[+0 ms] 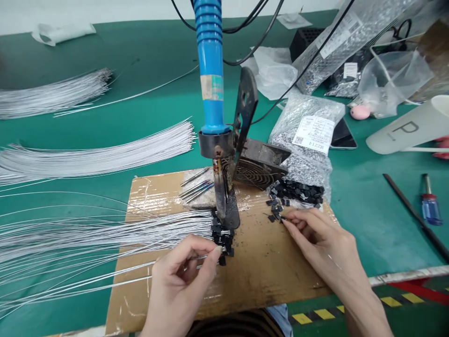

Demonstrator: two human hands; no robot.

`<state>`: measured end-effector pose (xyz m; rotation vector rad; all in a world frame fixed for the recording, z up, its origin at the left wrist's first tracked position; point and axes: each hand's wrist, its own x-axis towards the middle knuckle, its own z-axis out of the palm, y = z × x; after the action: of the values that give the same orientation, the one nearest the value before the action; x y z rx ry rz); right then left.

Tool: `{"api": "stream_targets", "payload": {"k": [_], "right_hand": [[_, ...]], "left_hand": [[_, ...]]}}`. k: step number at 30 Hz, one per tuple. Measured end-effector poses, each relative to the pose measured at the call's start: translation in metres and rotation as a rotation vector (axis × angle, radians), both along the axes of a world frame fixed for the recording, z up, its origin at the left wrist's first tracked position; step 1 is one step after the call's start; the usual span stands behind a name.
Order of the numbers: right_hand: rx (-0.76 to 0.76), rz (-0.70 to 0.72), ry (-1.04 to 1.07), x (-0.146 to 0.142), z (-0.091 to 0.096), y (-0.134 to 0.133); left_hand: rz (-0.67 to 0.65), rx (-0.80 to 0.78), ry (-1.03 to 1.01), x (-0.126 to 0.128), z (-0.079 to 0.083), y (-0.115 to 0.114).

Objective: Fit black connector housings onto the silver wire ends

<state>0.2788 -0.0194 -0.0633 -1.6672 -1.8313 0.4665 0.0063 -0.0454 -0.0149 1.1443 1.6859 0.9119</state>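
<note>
Two hands pinching: left hand (182, 276) holds a wire (200, 257) lying left-right, tip pointing right; right hand (319, 241) grips a black piece (281, 218) beyond that tip.

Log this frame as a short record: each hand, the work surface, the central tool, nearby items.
Left hand: left hand pinches a white wire beside capped wire ends
Right hand: right hand, fingertips on loose black parts; grip unclear
Surface: cardboard sheet on green table
Tool: blue-handled iron upright in its stand
Nearby: bubble-wrap bag, screwdriver, wire bundles
</note>
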Motion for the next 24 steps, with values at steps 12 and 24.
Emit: {"api": "stream_targets", "payload": {"k": [12, 24], "right_hand": [[0.037, 0.057, -0.049, -0.001, 0.002, -0.002], [-0.268, -0.189, 0.607, -0.036, 0.004, -0.018]], "left_hand": [[0.016, 0.013, 0.023, 0.003, 0.003, 0.004], [-0.003, 0.013, -0.029, 0.002, 0.006, 0.007]]}}
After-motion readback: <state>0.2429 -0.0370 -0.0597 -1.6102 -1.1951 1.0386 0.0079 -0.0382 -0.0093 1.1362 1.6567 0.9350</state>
